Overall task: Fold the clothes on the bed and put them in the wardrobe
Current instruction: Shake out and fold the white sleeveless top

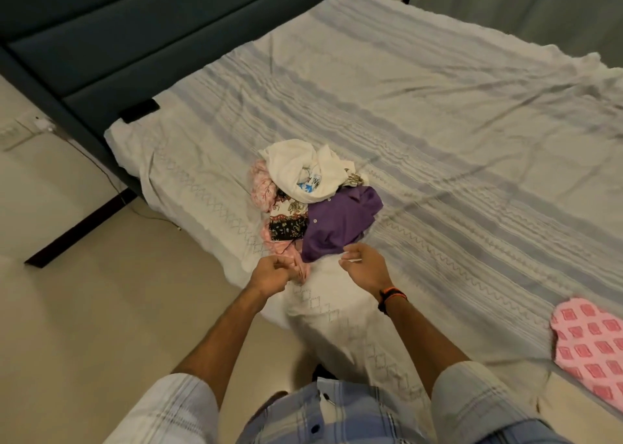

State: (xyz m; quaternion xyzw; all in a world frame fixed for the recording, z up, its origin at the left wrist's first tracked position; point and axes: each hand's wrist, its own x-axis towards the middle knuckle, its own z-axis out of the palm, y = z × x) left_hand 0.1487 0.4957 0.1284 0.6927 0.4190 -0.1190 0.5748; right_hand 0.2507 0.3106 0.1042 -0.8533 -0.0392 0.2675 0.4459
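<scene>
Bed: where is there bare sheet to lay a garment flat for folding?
The bed sheet lies bare between the clothes pile and the pink checked cloth, and beyond the pile toward the headboard. The near-left edge is crowded: pile and both hands.
</scene>
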